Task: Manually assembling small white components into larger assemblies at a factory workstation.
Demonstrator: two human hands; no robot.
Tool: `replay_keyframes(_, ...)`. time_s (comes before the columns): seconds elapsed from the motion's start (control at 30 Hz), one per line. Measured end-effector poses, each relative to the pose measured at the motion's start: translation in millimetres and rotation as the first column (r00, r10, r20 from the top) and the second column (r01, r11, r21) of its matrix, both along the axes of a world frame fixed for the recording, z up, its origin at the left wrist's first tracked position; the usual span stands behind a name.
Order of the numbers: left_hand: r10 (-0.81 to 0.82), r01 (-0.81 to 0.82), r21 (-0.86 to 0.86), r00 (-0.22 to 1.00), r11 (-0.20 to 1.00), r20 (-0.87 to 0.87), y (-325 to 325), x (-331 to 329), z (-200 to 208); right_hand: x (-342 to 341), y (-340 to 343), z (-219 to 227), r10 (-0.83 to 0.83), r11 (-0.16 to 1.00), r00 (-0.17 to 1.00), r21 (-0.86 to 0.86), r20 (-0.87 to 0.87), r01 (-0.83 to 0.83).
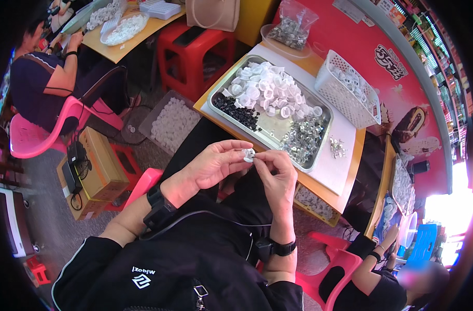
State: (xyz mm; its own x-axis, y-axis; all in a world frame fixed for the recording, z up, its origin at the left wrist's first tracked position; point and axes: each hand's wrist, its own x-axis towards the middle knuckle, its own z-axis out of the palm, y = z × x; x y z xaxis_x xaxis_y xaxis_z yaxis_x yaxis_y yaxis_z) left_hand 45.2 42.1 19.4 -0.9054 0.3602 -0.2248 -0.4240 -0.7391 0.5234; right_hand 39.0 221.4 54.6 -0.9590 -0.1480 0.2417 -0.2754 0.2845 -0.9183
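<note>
Between my two hands, over my lap, is a small white plastic part (248,155). My left hand (215,165) pinches it between thumb and fingers. My right hand (278,173) has thumb and forefinger pressed together at its right side, on a small dark or metal bit too tiny to name. Just beyond my hands lies a metal tray (270,136) on the table. White plastic parts (267,88) are heaped at its far side, small black pieces (236,111) at its left and small metal pieces (302,139) at its right.
A white basket (345,93) of clear parts and a bag of metal pieces (290,32) stand behind the tray. Left of my knees sits a bin of white parts (174,124) on the floor. A red stool (192,57) stands beyond. People sit at left and lower right.
</note>
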Motion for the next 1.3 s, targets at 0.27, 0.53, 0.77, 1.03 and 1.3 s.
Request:
replay_keyframes(0.27,-0.006,0.006,-0.014,1.000,1.000,-0.004,1,1,-3,-1,0,-2,0.066,0.970,0.970,0.244,-0.233,-0.007)
replay_keyframes(0.53,-0.024,0.023,-0.037,1.000,0.999,-0.008,3,0,-9,-6,4,-5,0.153,0.911,0.922,0.412,-0.355,0.008)
replay_keyframes(0.77,0.056,-0.056,-0.003,0.998,0.998,-0.005,9,1,0,-6,4,-1,0.204,0.901,0.894,0.433,-0.398,-0.013)
replay_keyframes(1.03,0.054,-0.058,-0.114,0.998,0.992,-0.037,10,5,2,-5,4,2,0.282,0.875,0.813,0.484,-0.509,-0.001)
replay_keyframes(1.3,0.124,-0.132,-0.188,0.991,0.973,-0.057,14,5,-3,-2,0,1,0.313,0.853,0.786,0.522,-0.533,0.014)
